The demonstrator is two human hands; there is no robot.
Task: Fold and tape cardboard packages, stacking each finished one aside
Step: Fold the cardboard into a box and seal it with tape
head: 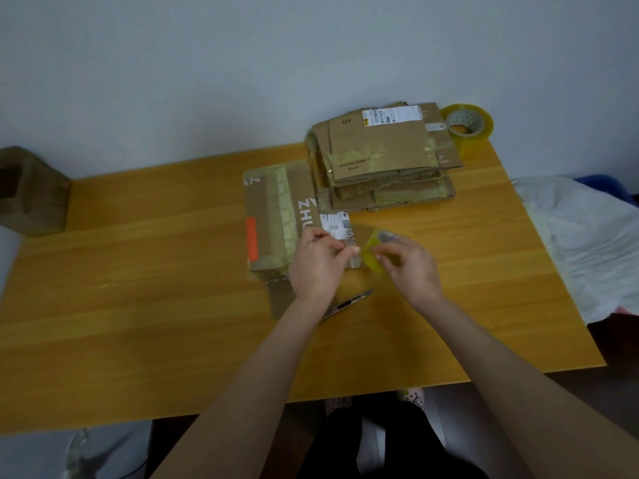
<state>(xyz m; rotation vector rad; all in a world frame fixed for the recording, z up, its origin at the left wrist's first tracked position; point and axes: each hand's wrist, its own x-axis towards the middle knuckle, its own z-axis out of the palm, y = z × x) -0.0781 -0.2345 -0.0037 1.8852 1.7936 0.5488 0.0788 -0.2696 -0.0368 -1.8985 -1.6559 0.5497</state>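
Cardboard package [273, 216] is lying flat on table [138, 271] beside finished stack [380, 160]; left grip [316, 261] is pinching tape end [359, 251], right grip [409, 267] is curling around tape roll [371, 252], likely drawing out a sealing strip.

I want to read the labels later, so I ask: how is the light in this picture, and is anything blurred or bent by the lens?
Head view: dim, even light with soft shadows; the table edges bow from the wide lens; the left hand, the right hand and the small tape roll are slightly smeared; print on the stack of packages is partly legible, its tape glossy.
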